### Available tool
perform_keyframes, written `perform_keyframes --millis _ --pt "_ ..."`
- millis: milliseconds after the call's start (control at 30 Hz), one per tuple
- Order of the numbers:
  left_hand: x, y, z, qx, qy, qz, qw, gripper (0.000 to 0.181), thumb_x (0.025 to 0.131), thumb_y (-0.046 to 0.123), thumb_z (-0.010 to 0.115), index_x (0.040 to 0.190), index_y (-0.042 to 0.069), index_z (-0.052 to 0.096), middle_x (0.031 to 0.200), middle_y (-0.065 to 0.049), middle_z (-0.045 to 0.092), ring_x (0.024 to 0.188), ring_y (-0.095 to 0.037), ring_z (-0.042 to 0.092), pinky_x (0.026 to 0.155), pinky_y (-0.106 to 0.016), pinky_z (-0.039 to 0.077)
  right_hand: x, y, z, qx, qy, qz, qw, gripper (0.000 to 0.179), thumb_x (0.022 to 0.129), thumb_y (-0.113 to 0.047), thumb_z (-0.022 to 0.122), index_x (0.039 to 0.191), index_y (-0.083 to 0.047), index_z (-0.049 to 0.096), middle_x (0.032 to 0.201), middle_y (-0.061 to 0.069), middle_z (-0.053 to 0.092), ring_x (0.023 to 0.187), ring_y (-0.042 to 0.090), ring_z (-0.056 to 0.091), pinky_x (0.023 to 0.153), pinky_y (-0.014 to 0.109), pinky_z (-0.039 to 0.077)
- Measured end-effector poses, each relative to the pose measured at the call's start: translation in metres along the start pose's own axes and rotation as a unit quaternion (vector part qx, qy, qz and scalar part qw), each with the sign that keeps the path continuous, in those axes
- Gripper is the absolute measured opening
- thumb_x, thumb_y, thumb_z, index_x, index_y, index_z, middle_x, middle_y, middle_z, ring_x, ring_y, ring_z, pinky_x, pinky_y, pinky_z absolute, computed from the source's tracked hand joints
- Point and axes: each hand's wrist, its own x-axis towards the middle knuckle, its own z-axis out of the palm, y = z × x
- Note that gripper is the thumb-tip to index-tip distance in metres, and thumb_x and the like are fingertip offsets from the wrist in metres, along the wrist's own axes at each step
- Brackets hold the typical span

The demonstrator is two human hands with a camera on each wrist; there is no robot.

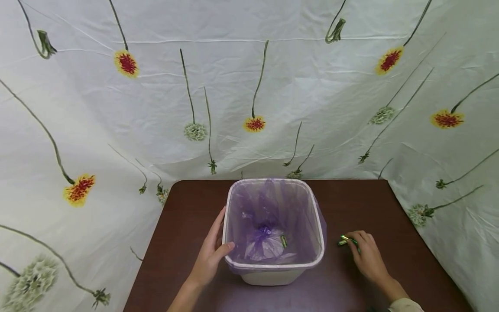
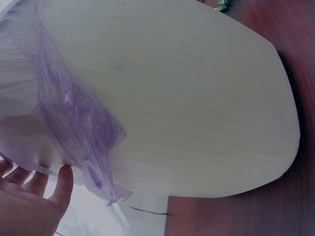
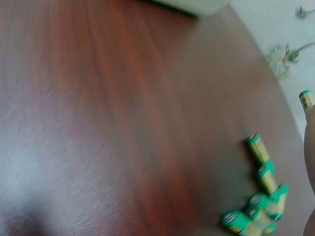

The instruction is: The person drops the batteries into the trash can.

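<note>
A white plastic bin (image 1: 273, 277) stands on the table, lined with a thin purple bag (image 1: 243, 216) folded over its rim. My left hand (image 1: 206, 258) grips the bin's left rim, thumb over the edge and fingers along the outer side; in the left wrist view those fingers (image 2: 63, 189) lie against the bag-covered wall. One green-and-gold battery (image 1: 283, 241) lies at the bottom of the bag. To the right of the bin, my right hand (image 1: 366, 255) pinches a battery (image 3: 306, 100) above several more batteries (image 3: 266, 178) on the table.
The dark brown wooden table (image 1: 187, 208) carries the bin near its middle. White cloth (image 1: 234, 86) printed with flowers hangs behind the table and along both sides.
</note>
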Motion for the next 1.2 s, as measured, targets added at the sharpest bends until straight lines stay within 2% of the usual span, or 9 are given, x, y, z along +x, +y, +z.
perform_keyframes --millis 167,267,400,533,667,833,1067,1200 --pt "-0.001 0.001 -0.001 -0.002 -0.001 0.006 1.0 0.082 0.097 -0.003 0.052 0.167 0.018 0.016 0.169 -0.016 0.018 0.134 -0.054 0.041 0.1 -0.044 0.05 0.02 -0.006 -0.005 0.035 0.018 -0.029 0.9988 0.034 0.079 0.017 0.079 0.106 -0.002 0.071 0.099 0.008 0.063 0.082 0.017 0.058 0.069 0.024 0.045" --pt "-0.001 0.001 -0.001 -0.002 0.001 0.004 1.0 0.082 0.097 -0.003 0.052 0.168 0.018 0.016 0.169 -0.016 0.018 0.135 -0.052 0.042 0.1 -0.044 0.05 0.031 -0.013 -0.011 0.055 0.017 -0.038 0.9976 0.035 0.079 0.019 0.077 0.107 -0.002 0.071 0.101 0.007 0.062 0.082 0.014 0.06 0.07 0.015 0.043" --pt "-0.002 0.001 -0.002 -0.002 0.002 0.0 1.0 0.082 0.097 -0.003 0.051 0.168 0.017 0.016 0.169 -0.016 0.017 0.135 -0.051 0.042 0.1 -0.043 0.05 0.048 -0.028 -0.024 0.064 0.001 -0.03 0.9975 0.033 0.084 0.018 0.073 0.11 -0.003 0.07 0.105 0.007 0.062 0.082 0.012 0.057 0.066 0.02 0.045" --pt "-0.001 0.0 -0.002 -0.009 0.0 0.004 0.9999 0.081 0.097 -0.003 0.051 0.167 0.017 0.017 0.169 -0.016 0.019 0.135 -0.054 0.041 0.1 -0.045 0.05 0.066 -0.04 -0.037 0.073 0.002 -0.036 0.9967 0.032 0.086 0.018 0.071 0.112 -0.002 0.07 0.108 0.008 0.062 0.08 0.01 0.054 0.065 0.024 0.045" --pt "0.001 -0.002 -0.002 -0.014 -0.001 0.004 0.9999 0.081 0.097 -0.003 0.05 0.167 0.017 0.017 0.169 -0.015 0.018 0.134 -0.055 0.041 0.099 -0.048 0.05 0.083 -0.049 -0.046 0.085 0.011 -0.047 0.9952 0.032 0.086 0.018 0.071 0.112 -0.001 0.07 0.108 0.007 0.063 0.078 0.01 0.052 0.065 0.02 0.04" --pt "0.0 -0.003 -0.002 -0.012 0.007 -0.009 0.9999 0.082 0.096 -0.002 0.051 0.167 0.021 0.017 0.169 -0.014 0.019 0.133 -0.054 0.043 0.097 -0.049 0.051 0.101 -0.059 -0.053 0.1 0.012 -0.07 0.9925 0.032 0.086 0.017 0.072 0.112 -0.002 0.071 0.108 0.005 0.063 0.084 0.011 0.057 0.067 0.018 0.043" --pt "-0.001 -0.002 -0.001 -0.018 0.004 -0.009 0.9998 0.08 0.098 -0.003 0.051 0.167 0.014 0.015 0.168 -0.017 0.019 0.132 -0.055 0.043 0.097 -0.048 0.052 0.121 -0.076 -0.062 0.12 0.013 -0.09 0.9886 0.033 0.086 0.016 0.073 0.113 -0.003 0.071 0.109 0.006 0.063 0.086 0.01 0.055 0.062 0.019 0.042" --pt "-0.001 -0.002 0.0 -0.018 0.006 -0.008 0.9998 0.081 0.097 -0.004 0.051 0.167 0.013 0.015 0.168 -0.018 0.02 0.132 -0.053 0.045 0.097 -0.048 0.052 0.132 -0.085 -0.066 0.12 0.015 -0.103 0.9873 0.034 0.085 0.016 0.074 0.112 -0.004 0.071 0.108 0.005 0.064 0.084 0.009 0.053 0.061 0.02 0.042"
